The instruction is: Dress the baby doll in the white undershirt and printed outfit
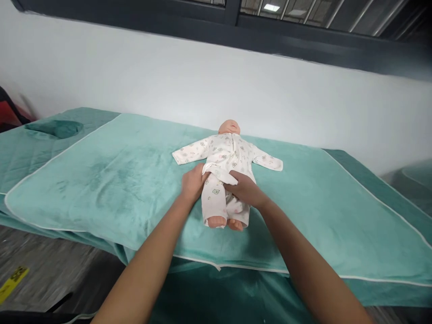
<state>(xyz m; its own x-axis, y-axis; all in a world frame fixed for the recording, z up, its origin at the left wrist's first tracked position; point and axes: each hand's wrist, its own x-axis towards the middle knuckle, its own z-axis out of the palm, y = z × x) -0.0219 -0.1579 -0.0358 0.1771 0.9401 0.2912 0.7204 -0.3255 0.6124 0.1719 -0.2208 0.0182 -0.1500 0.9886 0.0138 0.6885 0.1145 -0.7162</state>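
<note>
Doll (231, 153) face up at mid-frame, both hands at its waist.
From my remote seat, I judge it is laid on its back, sleeves (194, 151) spread, so that the front of its suit (216, 193) lies within reach. The right hand (248, 189) pinches a white flap (220, 173); the left hand (193, 183) curls at the flap's other end, fingertips hidden, so I cannot tell whether it grips. I'd guess the teal blanket (303, 216) underneath is there as padding. I can't make out any fastening under the folds. Farther out, something red (7, 115) is cut off at the left edge, and the window (293, 12) at the top.
</note>
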